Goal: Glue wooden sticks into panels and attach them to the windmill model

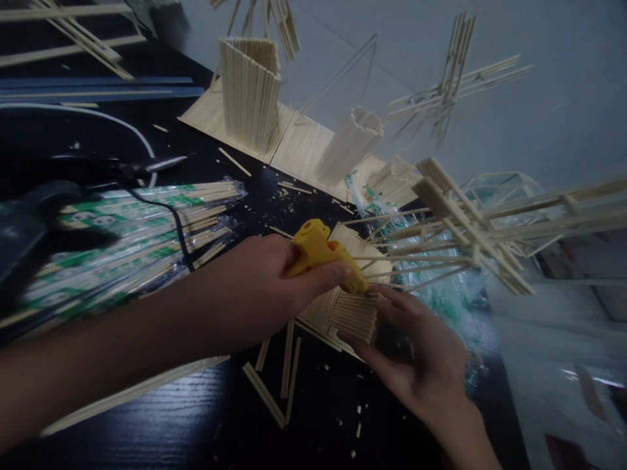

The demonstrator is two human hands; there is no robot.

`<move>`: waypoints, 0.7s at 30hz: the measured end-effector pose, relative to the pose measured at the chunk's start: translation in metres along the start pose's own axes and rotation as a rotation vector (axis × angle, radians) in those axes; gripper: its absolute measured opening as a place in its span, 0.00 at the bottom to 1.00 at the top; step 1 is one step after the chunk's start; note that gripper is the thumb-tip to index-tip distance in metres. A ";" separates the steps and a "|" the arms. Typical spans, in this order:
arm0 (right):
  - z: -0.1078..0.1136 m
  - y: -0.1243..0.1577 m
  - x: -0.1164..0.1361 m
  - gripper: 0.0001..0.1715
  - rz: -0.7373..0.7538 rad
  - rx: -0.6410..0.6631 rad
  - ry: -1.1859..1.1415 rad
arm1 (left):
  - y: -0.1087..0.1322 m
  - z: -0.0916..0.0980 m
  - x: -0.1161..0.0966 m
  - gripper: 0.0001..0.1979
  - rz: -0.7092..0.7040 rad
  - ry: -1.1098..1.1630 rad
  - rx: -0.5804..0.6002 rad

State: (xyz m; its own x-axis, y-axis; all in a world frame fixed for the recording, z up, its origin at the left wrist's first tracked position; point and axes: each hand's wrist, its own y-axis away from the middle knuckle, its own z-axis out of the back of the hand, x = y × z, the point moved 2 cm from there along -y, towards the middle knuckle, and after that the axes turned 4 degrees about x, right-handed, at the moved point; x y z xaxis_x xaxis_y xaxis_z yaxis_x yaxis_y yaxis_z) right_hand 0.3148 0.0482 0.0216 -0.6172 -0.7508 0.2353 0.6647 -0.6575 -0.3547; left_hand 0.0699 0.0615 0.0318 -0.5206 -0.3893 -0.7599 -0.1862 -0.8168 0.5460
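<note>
I hold my yellow plastic tool (pixel 316 248) tilted, lower end near the ribbed, pale wooden stick structure (pixel 353 316).

Left hand (pixel 259 281) hides part of yellow tool (pixel 314 249); upper-left sticks (pixel 73 50) cut off

At the centre of the frame, my left hand (pixel 259 287) grips a yellow plastic tool (pixel 313 251) above a slatted panel of pale wooden sticks (pixel 350 316); my right hand (pixel 426 359) curls at the panel's right side. A hollow column of upright pale sticks (pixel 249 98) stands upper left of centre, and green-and-white plastic packets of sticks (pixel 132 225) lie at left on the black table (pixel 176 424).
</note>
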 end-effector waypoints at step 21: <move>0.001 -0.001 0.001 0.23 0.004 -0.012 -0.007 | 0.001 0.001 0.002 0.30 0.060 0.050 0.012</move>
State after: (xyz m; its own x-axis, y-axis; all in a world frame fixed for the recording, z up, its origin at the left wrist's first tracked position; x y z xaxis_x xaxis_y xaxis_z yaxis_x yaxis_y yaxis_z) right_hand 0.3137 0.0477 0.0230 -0.6113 -0.7541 0.2401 0.6623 -0.6535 -0.3664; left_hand 0.0678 0.0604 0.0310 -0.4887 -0.4587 -0.7421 -0.1655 -0.7864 0.5951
